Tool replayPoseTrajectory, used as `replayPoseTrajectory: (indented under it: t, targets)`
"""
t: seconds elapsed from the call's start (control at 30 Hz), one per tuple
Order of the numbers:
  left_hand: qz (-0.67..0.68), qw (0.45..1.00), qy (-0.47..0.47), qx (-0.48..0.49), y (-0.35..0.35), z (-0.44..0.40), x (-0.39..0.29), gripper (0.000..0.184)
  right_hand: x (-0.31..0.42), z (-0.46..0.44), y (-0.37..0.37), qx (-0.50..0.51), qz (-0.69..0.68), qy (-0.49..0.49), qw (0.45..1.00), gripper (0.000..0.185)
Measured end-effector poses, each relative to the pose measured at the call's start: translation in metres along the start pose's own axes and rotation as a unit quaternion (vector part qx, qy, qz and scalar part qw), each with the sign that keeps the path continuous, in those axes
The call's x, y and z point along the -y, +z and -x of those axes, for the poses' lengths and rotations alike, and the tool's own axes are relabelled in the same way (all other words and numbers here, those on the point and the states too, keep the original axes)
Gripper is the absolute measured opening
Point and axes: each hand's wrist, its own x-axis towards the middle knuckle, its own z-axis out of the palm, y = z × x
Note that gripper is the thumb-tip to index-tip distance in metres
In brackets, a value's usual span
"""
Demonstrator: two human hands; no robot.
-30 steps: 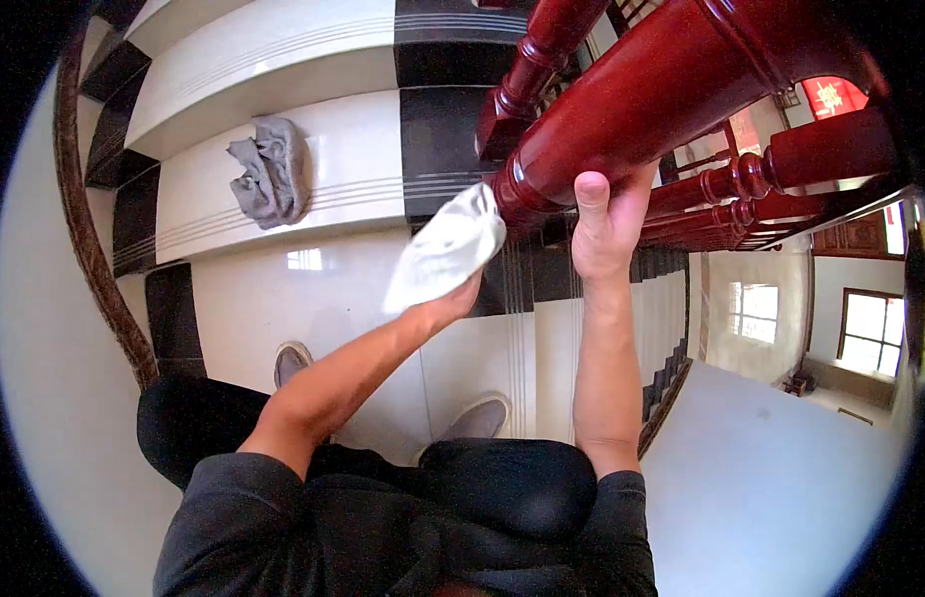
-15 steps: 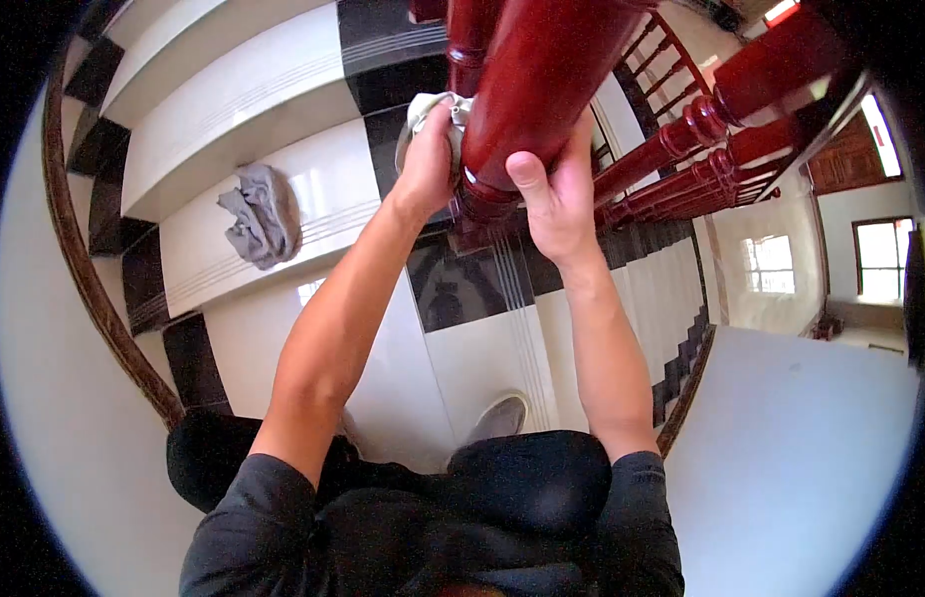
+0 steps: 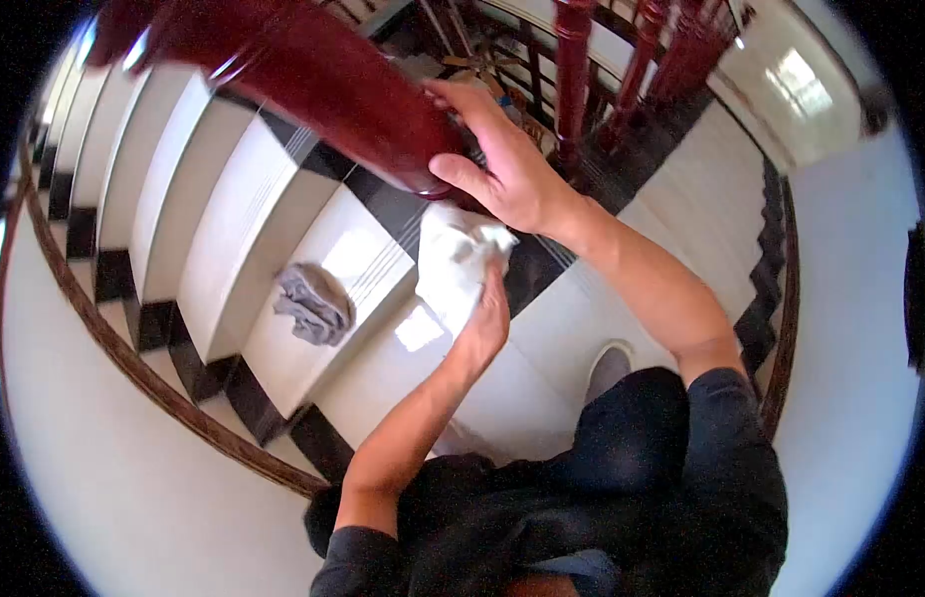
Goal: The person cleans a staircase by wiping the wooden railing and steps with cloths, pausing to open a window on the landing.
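Observation:
A dark red wooden newel post [image 3: 333, 90] runs diagonally across the upper left of my view. My right hand [image 3: 517, 179] is on the post's lower part, thumb on the near side and fingers reaching round the far side. Just below the post, my left hand [image 3: 490, 313] holds a crumpled white cloth [image 3: 451, 261]. Its fingers are partly hidden behind the cloth. A wadded grey cloth [image 3: 315, 303] lies on a stair step to the left, touched by neither hand.
White stair steps [image 3: 234, 214] with black edging rise to the left, bordered by a brown skirting strip [image 3: 134, 363] along the wall. Red balusters [image 3: 572, 70] stand beyond my right hand. A shoe [image 3: 610, 370] is on the landing below me.
My view has swung, so the post now slants to the upper left. My left hand has brought the white cloth off the post's side to below it. My right hand stays on the post.

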Motion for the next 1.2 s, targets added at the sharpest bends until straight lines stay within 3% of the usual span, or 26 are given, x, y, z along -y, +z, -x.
replayPoseTrajectory:
  t: [0.03, 0.1, 0.13, 0.17, 0.23, 0.27, 0.3, 0.37, 0.4, 0.43, 0.5, 0.53, 0.57, 0.63, 0.7, 0.73, 0.77, 0.8, 0.83, 0.9, 0.97, 1.03, 1.1, 1.17, 1.2]
  targets:
    - [-0.064, 0.996, 0.038, 0.039, -0.012, 0.000, -0.012, 0.046, -0.006, 0.019, -0.006, -0.002, -0.004, 0.046, 0.999, 0.067]
    - [-0.313, 0.924, 0.119, 0.184, -0.037, 0.004, -0.053, 0.043, -0.001, 0.071, -0.015, 0.060, -0.179, 0.302, 0.935, 0.063]
    - [-0.230, 0.936, 0.114, 0.239, -0.038, -0.004, -0.050, 0.038, -0.008, 0.097, -0.017, 0.115, -0.253, 0.364, 0.889, 0.064]
    - [-0.231, 0.934, 0.117, 0.245, -0.040, -0.010, -0.044, 0.038, -0.013, 0.123, -0.015, 0.171, -0.323, 0.422, 0.830, 0.066]
    - [-0.173, 0.936, 0.132, 0.276, -0.049, -0.021, -0.048, 0.040, -0.007, 0.167, 0.002, 0.081, -0.606, 0.481, 0.628, 0.075]
    - [-0.173, 0.925, 0.136, 0.309, -0.054, -0.025, -0.059, 0.042, -0.011, 0.180, 0.002, 0.095, -0.657, 0.492, 0.564, 0.073]
    - [-0.173, 0.913, 0.140, 0.342, -0.060, -0.030, -0.070, 0.044, -0.013, 0.190, 0.005, 0.090, -0.658, 0.492, 0.562, 0.073]
    - [-0.347, 0.833, 0.138, 0.408, -0.046, -0.051, -0.110, 0.046, -0.017, 0.199, 0.007, 0.031, -0.746, 0.469, 0.472, 0.063]
    - [-0.390, 0.779, 0.104, 0.481, -0.050, -0.065, -0.136, 0.058, -0.017, 0.195, 0.009, -0.035, -0.679, 0.466, 0.567, 0.053]
    - [-0.390, 0.778, 0.104, 0.482, -0.057, -0.066, -0.134, 0.058, -0.024, 0.195, 0.004, -0.037, -0.679, 0.466, 0.566, 0.053]
    - [-0.281, 0.833, 0.143, 0.455, -0.076, -0.065, -0.126, 0.070, -0.051, 0.190, -0.014, -0.010, -0.668, 0.418, 0.616, 0.044]
    - [-0.148, 0.880, 0.109, 0.439, -0.090, -0.064, -0.115, 0.075, -0.058, 0.186, -0.022, -0.072, -0.634, 0.415, 0.649, 0.041]
    - [-0.060, 0.912, 0.066, 0.400, -0.103, -0.064, -0.106, 0.068, -0.062, 0.175, -0.034, -0.104, -0.615, 0.378, 0.685, 0.038]
    - [-0.115, 0.957, -0.080, 0.255, -0.145, -0.069, -0.089, 0.049, -0.055, 0.134, -0.061, -0.128, -0.608, 0.329, 0.712, 0.035]
    - [-0.147, 0.989, -0.007, 0.013, -0.178, -0.085, -0.063, 0.050, -0.051, 0.090, -0.069, -0.106, -0.540, 0.284, 0.785, 0.036]
    - [-0.113, 0.986, 0.118, -0.024, -0.182, -0.096, -0.062, 0.074, -0.046, 0.066, -0.063, -0.103, -0.482, 0.248, 0.834, 0.037]
    - [0.019, 0.975, 0.212, -0.058, -0.164, -0.108, -0.083, 0.090, -0.042, 0.044, -0.062, -0.004, -0.431, 0.231, 0.872, 0.044]
    - [0.068, 0.954, 0.288, -0.052, -0.151, -0.123, -0.099, 0.102, -0.037, 0.025, -0.049, 0.024, -0.326, 0.186, 0.927, 0.044]
    - [0.068, 0.954, 0.287, -0.051, -0.147, -0.126, -0.108, 0.102, -0.035, 0.015, -0.033, 0.029, -0.199, 0.104, 0.974, 0.049]
    - [0.124, 0.974, 0.173, -0.078, -0.137, -0.128, -0.116, 0.103, -0.042, 0.021, 0.010, -0.055, -0.166, 0.044, 0.984, 0.062]
    - [0.161, 0.966, 0.183, -0.091, -0.115, -0.136, -0.113, 0.097, -0.062, 0.055, 0.044, -0.136, -0.031, 0.007, 0.990, 0.062]
    - [0.104, 0.957, 0.210, -0.171, -0.102, -0.137, -0.118, 0.090, -0.079, 0.095, 0.066, -0.138, 0.024, 0.024, 0.990, 0.062]
    - [0.091, 0.960, 0.215, -0.152, -0.103, -0.135, -0.118, 0.088, -0.097, 0.127, 0.070, -0.143, 0.081, 0.045, 0.985, 0.062]
    - [0.110, 0.961, 0.210, -0.146, -0.105, -0.138, -0.113, 0.090, -0.118, 0.140, 0.061, -0.083, 0.099, 0.022, 0.991, 0.062]
    - [0.096, 0.960, 0.213, -0.157, -0.103, -0.136, -0.116, 0.090, -0.110, 0.135, 0.050, -0.073, 0.069, 0.086, 0.991, 0.055]
